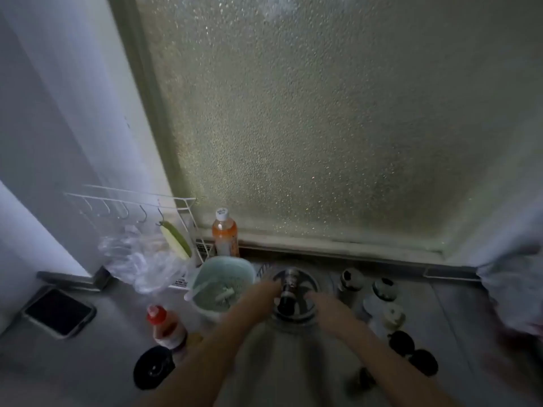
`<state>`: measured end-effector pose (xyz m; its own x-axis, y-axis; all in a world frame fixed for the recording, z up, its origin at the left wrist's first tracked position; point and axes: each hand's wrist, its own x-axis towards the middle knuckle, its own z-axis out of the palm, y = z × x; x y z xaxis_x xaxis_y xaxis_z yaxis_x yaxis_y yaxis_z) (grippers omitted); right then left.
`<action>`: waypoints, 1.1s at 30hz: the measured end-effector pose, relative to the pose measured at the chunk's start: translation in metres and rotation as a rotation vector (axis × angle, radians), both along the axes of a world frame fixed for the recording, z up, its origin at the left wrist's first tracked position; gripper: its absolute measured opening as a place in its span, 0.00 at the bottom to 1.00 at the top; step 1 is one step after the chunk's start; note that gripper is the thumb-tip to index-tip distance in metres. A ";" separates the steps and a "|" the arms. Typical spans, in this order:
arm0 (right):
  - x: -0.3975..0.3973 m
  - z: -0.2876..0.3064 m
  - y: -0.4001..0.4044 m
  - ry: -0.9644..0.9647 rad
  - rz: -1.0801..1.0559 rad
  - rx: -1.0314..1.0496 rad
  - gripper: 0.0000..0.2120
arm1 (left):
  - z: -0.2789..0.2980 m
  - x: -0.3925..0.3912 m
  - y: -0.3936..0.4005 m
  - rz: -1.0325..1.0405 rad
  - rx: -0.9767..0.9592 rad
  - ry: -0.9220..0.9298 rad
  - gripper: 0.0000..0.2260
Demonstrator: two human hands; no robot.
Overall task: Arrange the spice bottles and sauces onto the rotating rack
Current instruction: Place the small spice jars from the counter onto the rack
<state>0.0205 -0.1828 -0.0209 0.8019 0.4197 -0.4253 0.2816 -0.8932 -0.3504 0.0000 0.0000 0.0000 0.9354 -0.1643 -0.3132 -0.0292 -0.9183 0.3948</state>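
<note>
The round metal rotating rack (305, 314) stands on the grey counter below the frosted window. A dark sauce bottle (288, 292) stands on it, blurred. My left hand (260, 295) and my right hand (323, 304) are at either side of this bottle; the blur hides whether either one grips it. Several spice bottles with white and black caps (385, 289) stand to the right of the rack. A red-capped sauce bottle (166, 327) and a black-lidded jar (152, 367) stand at the left.
A pale green bucket (223, 284) stands left of the rack. Behind it are an orange drink bottle (225, 233), a white wire rack with hooks (132, 201) and crumpled plastic bags (141, 262). A phone (58, 312) lies at the far left.
</note>
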 end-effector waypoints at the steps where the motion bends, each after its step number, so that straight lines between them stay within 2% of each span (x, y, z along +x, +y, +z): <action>1: -0.002 -0.004 -0.001 0.026 -0.003 -0.036 0.23 | -0.007 -0.002 -0.002 0.000 0.024 0.020 0.16; 3: -0.008 -0.013 -0.004 0.058 -0.006 -0.030 0.23 | -0.021 -0.006 -0.004 -0.019 0.062 0.072 0.16; 9: -0.025 -0.025 -0.002 -0.008 0.041 -0.114 0.12 | -0.049 -0.025 -0.001 -0.039 0.103 0.124 0.13; 11: -0.033 -0.022 0.000 -0.004 0.079 -0.153 0.11 | -0.051 -0.032 -0.004 -0.024 0.072 0.135 0.12; 15: -0.049 -0.017 -0.001 0.135 0.126 -0.200 0.05 | -0.055 -0.049 -0.004 -0.026 -0.047 0.225 0.08; 18: -0.060 -0.018 -0.006 0.222 0.141 -0.247 0.10 | -0.059 -0.066 -0.001 -0.032 -0.107 0.303 0.12; 25: -0.089 -0.014 -0.009 0.272 0.267 -0.267 0.09 | -0.057 -0.098 -0.003 -0.034 -0.142 0.398 0.07; 27: -0.092 -0.009 -0.010 0.190 0.257 -0.228 0.09 | -0.054 -0.103 -0.002 -0.021 -0.164 0.383 0.05; 29: -0.089 -0.009 -0.008 -0.026 0.174 -0.165 0.10 | -0.049 -0.106 -0.001 0.011 -0.174 0.331 0.05; 31: -0.083 -0.013 -0.003 -0.139 0.099 -0.139 0.19 | -0.042 -0.111 0.001 0.103 -0.215 0.194 0.07; 33: -0.079 -0.016 0.006 -0.138 0.177 -0.169 0.26 | -0.031 -0.117 0.004 0.274 -0.146 -0.027 0.07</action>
<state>-0.0581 -0.1772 -0.0374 0.7775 0.4909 -0.3930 0.4733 -0.8683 -0.1482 -0.1165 0.0042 -0.0307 0.9588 0.0532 -0.2791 0.1990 -0.8270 0.5258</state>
